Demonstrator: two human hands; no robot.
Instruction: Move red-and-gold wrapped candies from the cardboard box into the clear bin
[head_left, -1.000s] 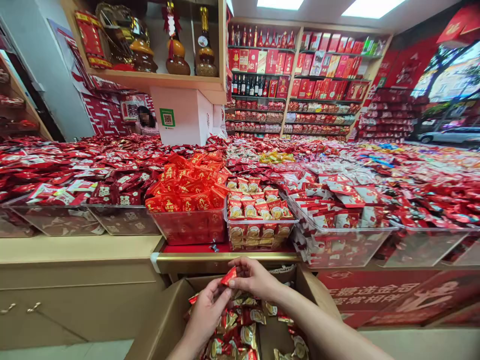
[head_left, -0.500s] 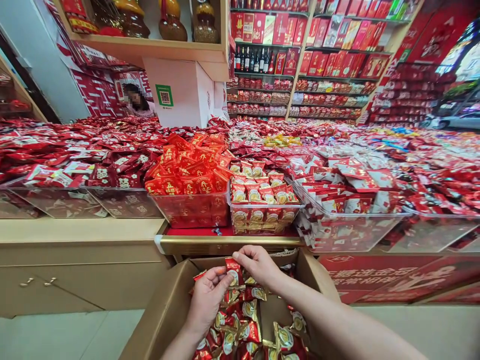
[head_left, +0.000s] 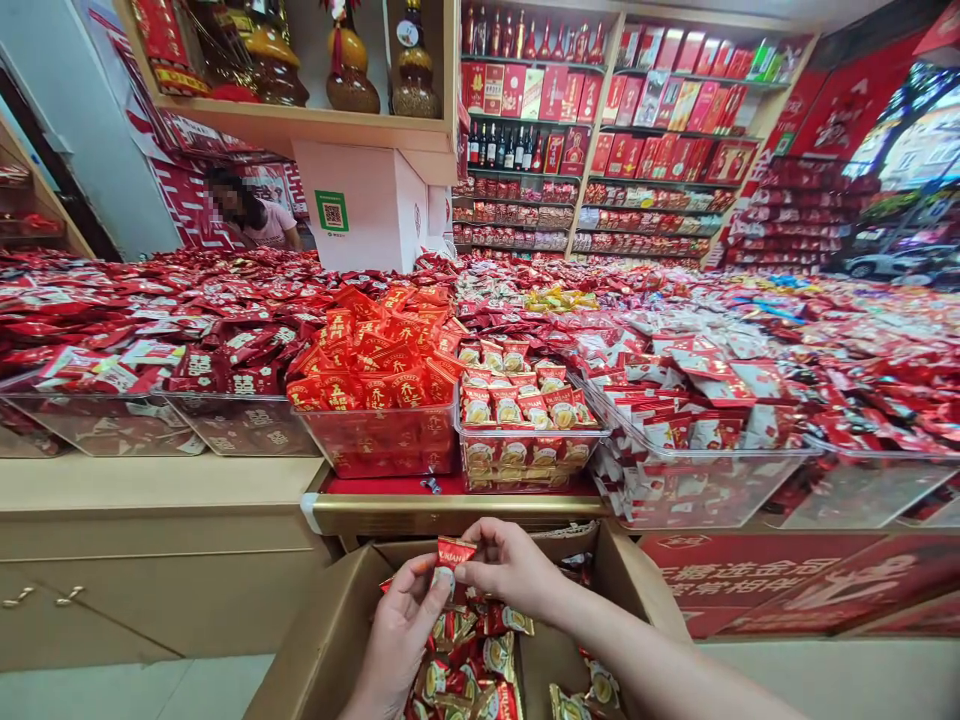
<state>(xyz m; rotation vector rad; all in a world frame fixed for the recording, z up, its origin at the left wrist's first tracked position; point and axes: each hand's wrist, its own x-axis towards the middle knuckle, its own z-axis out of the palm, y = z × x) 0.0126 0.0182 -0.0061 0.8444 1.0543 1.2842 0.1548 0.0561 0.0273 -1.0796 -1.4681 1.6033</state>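
Between my two hands, above an open cardboard box [head_left: 319, 635], is a small red candy packet [head_left: 455, 552] with gold edges and "DURIAN" printed on it. My left hand [head_left: 405, 620] pinches its lower left side with thumb and fingers. At the packet's right side my right hand [head_left: 514, 570] has its thumb and fingertips closed on it. Loose candy packets [head_left: 499, 655] of the same red and gold kind lie in the box below. Straight ahead, a clear plastic bin [head_left: 529, 475] holds neat rows of matching packets.
Left of that bin stands another clear bin [head_left: 379, 445] heaped with orange-red packets [head_left: 367, 350]. To the right is a wide bin [head_left: 705, 490] of red and white packets. A gold counter edge [head_left: 457, 515] runs behind the box. A person [head_left: 255, 210] is at the far left back.
The candy packet and both hands have shifted slightly left and lower in the picture. The whole scene sits a little lower as the camera tilts up. The far person has leaned left.
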